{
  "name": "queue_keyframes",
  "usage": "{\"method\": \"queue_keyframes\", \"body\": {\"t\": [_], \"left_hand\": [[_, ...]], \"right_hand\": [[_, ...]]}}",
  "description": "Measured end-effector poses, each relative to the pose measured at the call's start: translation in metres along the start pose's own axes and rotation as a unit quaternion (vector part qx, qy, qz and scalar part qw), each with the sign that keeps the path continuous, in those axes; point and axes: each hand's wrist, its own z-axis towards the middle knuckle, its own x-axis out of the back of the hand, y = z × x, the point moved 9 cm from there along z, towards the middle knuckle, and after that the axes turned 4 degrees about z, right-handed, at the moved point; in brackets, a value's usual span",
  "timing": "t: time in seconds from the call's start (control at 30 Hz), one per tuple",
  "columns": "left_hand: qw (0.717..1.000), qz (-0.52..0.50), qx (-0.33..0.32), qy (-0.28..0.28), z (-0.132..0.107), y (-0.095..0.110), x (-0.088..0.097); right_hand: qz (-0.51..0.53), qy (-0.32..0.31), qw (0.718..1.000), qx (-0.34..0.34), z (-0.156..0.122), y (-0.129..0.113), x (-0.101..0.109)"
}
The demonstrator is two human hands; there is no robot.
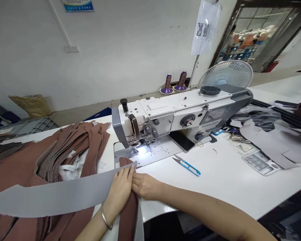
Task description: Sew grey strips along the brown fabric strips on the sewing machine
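Observation:
A long grey fabric strip (57, 195) reaches from the far left to just before the sewing machine's needle area. It lies across a brown strip (127, 217), whose far end pokes out beyond it. Over the crossing, my left hand (121, 185) presses its fingers together on the grey strip's end; a bangle circles that wrist. From the right, my right hand (146, 186) pinches at the brown strip's edge, touching the left hand. Its fingertips are partly hidden. The sewing machine (175, 117) stands just beyond, its lamp lighting the needle plate.
Blue thread snips (187, 165) and a dark phone (182, 140) lie right of the needle area. Stacked brown pieces (87, 137) cover the table's left. Thread cones (167, 82) and a fan (225, 75) stand behind the machine. Grey scraps (271, 140) lie at right.

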Motion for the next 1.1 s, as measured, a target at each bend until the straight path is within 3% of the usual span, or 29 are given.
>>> {"method": "queue_keyframes", "body": {"t": [0.2,0.37,0.7,1.1], "left_hand": [[0.999,0.033,0.028,0.019,0.016,-0.002,0.008],[0.998,0.029,0.059,0.012,0.025,0.000,0.017],[0.998,-0.015,0.064,0.002,0.060,-0.008,0.004],[0.998,-0.015,0.061,0.004,0.073,-0.008,0.005]], "right_hand": [[-0.065,0.033,0.996,-0.057,-0.002,0.010,0.012],[-0.062,0.033,0.996,-0.050,-0.005,0.020,0.012],[0.003,-0.004,0.994,-0.110,-0.011,0.062,0.003],[0.011,-0.033,0.989,-0.147,-0.016,0.075,-0.005]]}}
